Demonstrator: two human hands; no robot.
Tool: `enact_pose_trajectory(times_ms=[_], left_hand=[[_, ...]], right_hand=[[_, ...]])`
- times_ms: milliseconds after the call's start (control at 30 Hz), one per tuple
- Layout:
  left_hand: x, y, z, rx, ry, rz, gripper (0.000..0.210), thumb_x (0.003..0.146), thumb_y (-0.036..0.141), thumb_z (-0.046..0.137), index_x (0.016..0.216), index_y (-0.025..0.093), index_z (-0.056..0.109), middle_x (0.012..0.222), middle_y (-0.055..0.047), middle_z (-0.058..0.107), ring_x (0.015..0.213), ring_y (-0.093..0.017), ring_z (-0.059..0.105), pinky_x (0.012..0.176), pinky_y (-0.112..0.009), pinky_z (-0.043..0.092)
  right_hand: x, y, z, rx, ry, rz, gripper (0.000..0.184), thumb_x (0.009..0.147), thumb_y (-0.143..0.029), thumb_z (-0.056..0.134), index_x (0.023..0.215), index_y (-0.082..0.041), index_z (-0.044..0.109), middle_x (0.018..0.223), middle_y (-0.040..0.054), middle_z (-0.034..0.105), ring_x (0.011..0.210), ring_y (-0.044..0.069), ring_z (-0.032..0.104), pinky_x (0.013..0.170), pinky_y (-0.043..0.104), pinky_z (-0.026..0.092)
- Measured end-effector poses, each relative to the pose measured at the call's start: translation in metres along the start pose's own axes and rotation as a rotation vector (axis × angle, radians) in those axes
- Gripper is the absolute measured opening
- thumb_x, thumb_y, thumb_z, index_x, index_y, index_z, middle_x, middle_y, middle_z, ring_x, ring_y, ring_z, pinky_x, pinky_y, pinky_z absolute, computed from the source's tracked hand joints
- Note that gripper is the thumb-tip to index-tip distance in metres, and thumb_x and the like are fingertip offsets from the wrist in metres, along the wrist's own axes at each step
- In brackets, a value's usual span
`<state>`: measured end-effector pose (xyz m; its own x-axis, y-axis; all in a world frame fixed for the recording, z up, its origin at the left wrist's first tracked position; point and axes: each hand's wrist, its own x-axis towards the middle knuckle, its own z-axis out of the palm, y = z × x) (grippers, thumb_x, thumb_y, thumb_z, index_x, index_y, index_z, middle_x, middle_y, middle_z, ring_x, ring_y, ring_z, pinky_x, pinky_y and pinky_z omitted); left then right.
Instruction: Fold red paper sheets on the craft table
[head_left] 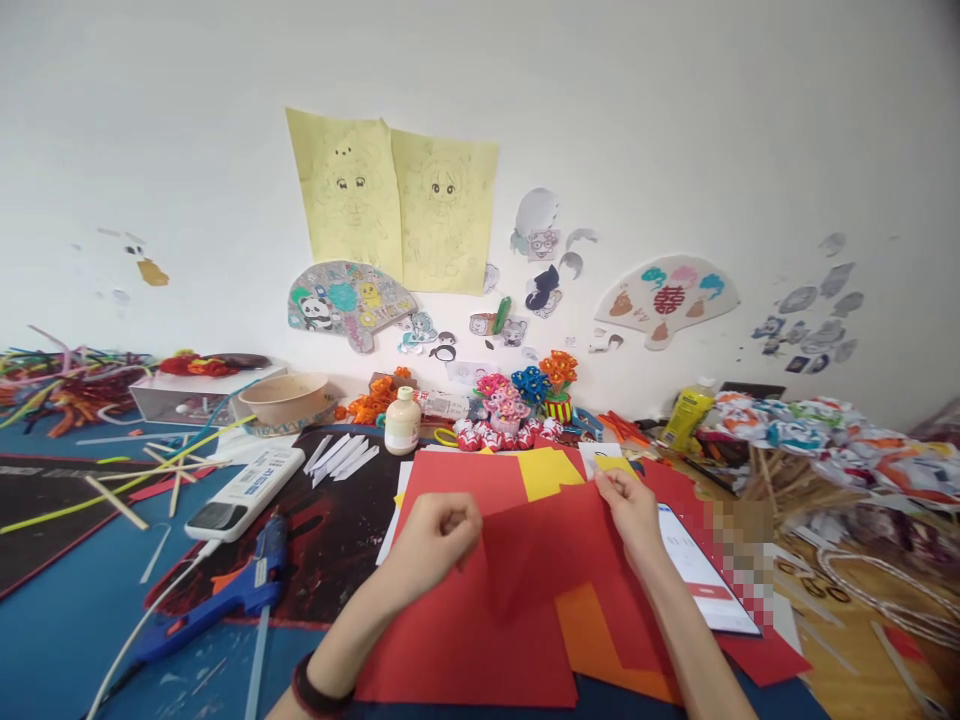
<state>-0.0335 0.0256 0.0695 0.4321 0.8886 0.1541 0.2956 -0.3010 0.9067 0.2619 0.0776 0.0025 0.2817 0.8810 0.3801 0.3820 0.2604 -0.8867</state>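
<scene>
A sheet of red paper [536, 535] is raised at a slant between my hands, above a pile of coloured paper. My right hand [631, 515] pinches its upper right corner, thumb on the near side. At its left edge my left hand [441, 535] is closed, fingers curled in at the sheet's corner; the fingertips are partly hidden. Beneath lies a larger red sheet [435, 640], with orange paper [589, 630] and yellow paper [546, 472] showing around it. A phone [709, 570] with its screen lit rests on red paper beside my right forearm.
To the left lie a blue glue gun [259, 575] and a white power strip [247, 490] with its cable. Behind the paper stand a glue bottle [403, 422], a bowl [285, 402] and pipe-cleaner flowers [531, 385]. White strips [341, 458] lie on the dark mat.
</scene>
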Motion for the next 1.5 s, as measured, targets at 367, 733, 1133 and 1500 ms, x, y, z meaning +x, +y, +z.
enact_pose_trajectory(times_ms=[367, 733, 1133, 1500], left_hand=[[0.005, -0.024, 0.016, 0.894, -0.005, 0.054, 0.024, 0.092, 0.031, 0.045, 0.079, 0.020, 0.062, 0.072, -0.006, 0.067, 0.070, -0.020, 0.061, 0.064, -0.029, 0.030], [0.010, -0.027, -0.019, 0.955, 0.046, 0.164, 0.023, 0.086, 0.008, 0.043, 0.074, 0.019, 0.060, 0.072, -0.004, 0.067, 0.070, -0.017, 0.059, 0.074, -0.031, 0.029], [0.008, -0.024, 0.013, 0.881, -0.180, 0.296, 0.029, 0.066, -0.002, 0.047, 0.079, 0.020, 0.061, 0.072, -0.001, 0.067, 0.068, -0.014, 0.058, 0.076, -0.031, 0.027], [0.013, -0.035, 0.007, 0.921, -0.080, 0.302, 0.027, 0.067, 0.000, 0.048, 0.077, 0.020, 0.063, 0.073, -0.003, 0.068, 0.070, -0.016, 0.057, 0.073, -0.033, 0.025]], right_hand=[[-0.022, -0.018, 0.040, -0.007, -0.120, 0.017, 0.040, 0.083, -0.057, 0.055, 0.070, -0.019, 0.053, 0.063, -0.0009, 0.051, 0.061, 0.016, 0.046, 0.056, 0.026, 0.035], [-0.033, -0.049, 0.021, -0.156, -0.761, -0.090, 0.025, 0.084, -0.039, 0.059, 0.071, -0.018, 0.065, 0.068, 0.0009, 0.062, 0.063, 0.016, 0.051, 0.056, 0.025, 0.035], [-0.056, -0.059, 0.066, -0.053, -0.860, -0.151, 0.017, 0.078, -0.018, 0.048, 0.066, -0.017, 0.060, 0.061, -0.0038, 0.053, 0.059, 0.012, 0.041, 0.054, 0.023, 0.029], [-0.054, -0.051, 0.065, -0.068, -0.881, -0.154, 0.011, 0.067, -0.012, 0.043, 0.057, -0.018, 0.042, 0.056, -0.0059, 0.034, 0.056, 0.010, 0.032, 0.052, 0.023, 0.022]])
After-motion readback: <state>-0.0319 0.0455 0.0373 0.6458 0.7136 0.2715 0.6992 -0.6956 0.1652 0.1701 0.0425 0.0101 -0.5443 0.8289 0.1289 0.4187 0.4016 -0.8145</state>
